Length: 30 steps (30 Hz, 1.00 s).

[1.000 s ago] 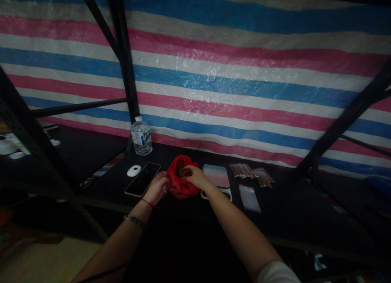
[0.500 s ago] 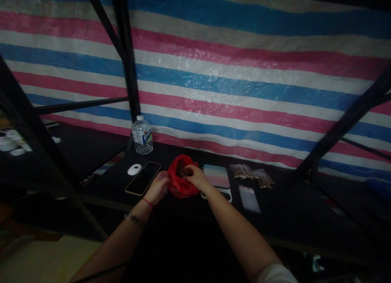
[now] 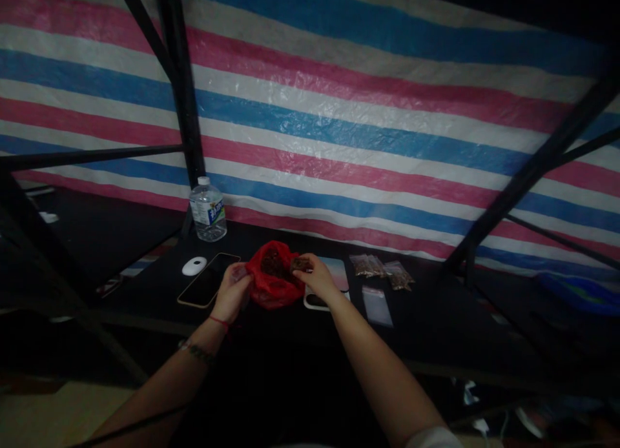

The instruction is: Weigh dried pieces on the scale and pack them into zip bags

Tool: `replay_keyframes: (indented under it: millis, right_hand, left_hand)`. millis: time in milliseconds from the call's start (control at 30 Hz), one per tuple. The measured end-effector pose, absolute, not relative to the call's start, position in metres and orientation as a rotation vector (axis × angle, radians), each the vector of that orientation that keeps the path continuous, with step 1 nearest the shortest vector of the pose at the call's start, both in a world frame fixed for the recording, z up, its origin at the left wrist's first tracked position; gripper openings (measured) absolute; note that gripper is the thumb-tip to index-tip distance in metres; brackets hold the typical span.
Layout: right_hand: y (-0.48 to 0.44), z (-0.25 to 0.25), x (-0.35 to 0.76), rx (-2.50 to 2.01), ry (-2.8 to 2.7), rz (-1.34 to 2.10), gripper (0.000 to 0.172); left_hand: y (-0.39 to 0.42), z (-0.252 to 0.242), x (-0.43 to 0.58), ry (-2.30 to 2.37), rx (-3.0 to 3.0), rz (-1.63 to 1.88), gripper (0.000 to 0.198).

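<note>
A red plastic bag (image 3: pixel 278 294) stands with its mouth open on the dark tabletop, and dark brown crumbly bits (image 3: pixel 274 263) fill it. At its left rim, my left hand (image 3: pixel 232 292) is closed on what looks like a small clear plastic bag (image 3: pixel 239 275); its fingertips touch the red bag. My right hand (image 3: pixel 317 279) pinches a clump of brown bits (image 3: pixel 301 264) just over the right rim. Beneath and behind that hand lies a flat white device with a pastel top (image 3: pixel 339 272), partly hidden by the hand.
Several filled clear bags (image 3: pixel 372 266) lie to the right, with a flat zip bag (image 3: pixel 377 306) in front. Leftward are a phone (image 3: pixel 210 281), a white oval object (image 3: pixel 194 266) and a plastic bottle (image 3: pixel 208 210). Black metal posts (image 3: pixel 181 93) and a striped sheet (image 3: pixel 339 125) stand behind.
My right hand has come up out of the red bag to its right rim, now with a brown clump in its fingers. The view has shifted slightly right.
</note>
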State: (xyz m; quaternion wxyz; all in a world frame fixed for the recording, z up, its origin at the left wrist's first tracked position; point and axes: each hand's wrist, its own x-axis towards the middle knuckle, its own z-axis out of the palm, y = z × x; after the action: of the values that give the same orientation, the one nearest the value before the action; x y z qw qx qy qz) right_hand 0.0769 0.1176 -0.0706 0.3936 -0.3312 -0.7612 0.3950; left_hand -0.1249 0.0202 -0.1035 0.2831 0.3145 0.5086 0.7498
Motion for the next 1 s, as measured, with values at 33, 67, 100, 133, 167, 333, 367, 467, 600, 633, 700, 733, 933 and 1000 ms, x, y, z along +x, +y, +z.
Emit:
replay_keyframes:
  millis: [33, 67, 100, 133, 167, 333, 367, 467, 600, 633, 700, 733, 933, 1000]
  right_hand:
    - [0.119, -0.070, 0.086, -0.873, -1.937, 0.975, 0.035]
    - [0.121, -0.070, 0.096, -0.917, -1.942, 0.933, 0.036]
    - [0.123, -0.070, 0.105, -0.964, -1.954, 0.870, 0.036]
    - [0.126, -0.071, 0.115, -1.008, -1.972, 0.787, 0.037]
    - [0.129, -0.072, 0.124, -1.047, -1.991, 0.689, 0.037]
    - [0.145, -0.086, 0.157, -1.192, -2.020, 0.285, 0.033]
    - [0.148, -0.090, 0.161, -1.224, -2.016, 0.260, 0.034]
    - [0.152, -0.099, 0.166, -1.301, -2.010, 0.233, 0.035]
    - [0.145, -0.099, 0.167, -1.306, -1.950, 0.186, 0.052]
    - [0.142, -0.098, 0.167, -1.290, -1.918, 0.175, 0.055]
    - [0.134, -0.093, 0.169, -1.244, -1.847, 0.156, 0.055]
    - [0.130, -0.092, 0.170, -1.219, -1.816, 0.148, 0.054]
    - [0.106, -0.084, 0.181, -1.152, -1.790, 0.224, 0.049]
    - [0.101, -0.080, 0.186, -1.151, -1.811, 0.275, 0.048]
  left_hand:
    - [0.020, -0.104, -0.126, 1.409, 0.845, 2.052, 0.043]
    - [0.020, -0.103, -0.127, 1.440, 0.841, 2.095, 0.043]
    - [0.019, -0.101, -0.128, 1.461, 0.845, 2.140, 0.043]
    - [0.017, -0.098, -0.128, 1.483, 0.870, 2.190, 0.043]
    - [0.013, -0.094, -0.126, 1.504, 0.912, 2.236, 0.043]
    - [-0.011, -0.070, -0.102, 1.562, 1.304, 2.256, 0.042]
    - [-0.016, -0.067, -0.094, 1.548, 1.399, 2.178, 0.040]
    - [-0.025, -0.066, -0.071, 1.511, 1.713, 1.775, 0.032]
    - [-0.026, -0.072, -0.053, 1.544, 2.147, 1.097, 0.025]
    - [-0.025, -0.074, -0.051, 1.564, 2.232, 0.977, 0.027]
    - [-0.022, -0.078, -0.052, 1.653, 2.343, 0.813, 0.034]
    - [-0.020, -0.080, -0.053, 1.722, 2.360, 0.757, 0.036]
    - [-0.013, -0.092, -0.065, 2.062, 2.247, 0.611, 0.033]
    - [-0.012, -0.094, -0.069, 2.108, 2.208, 0.630, 0.030]
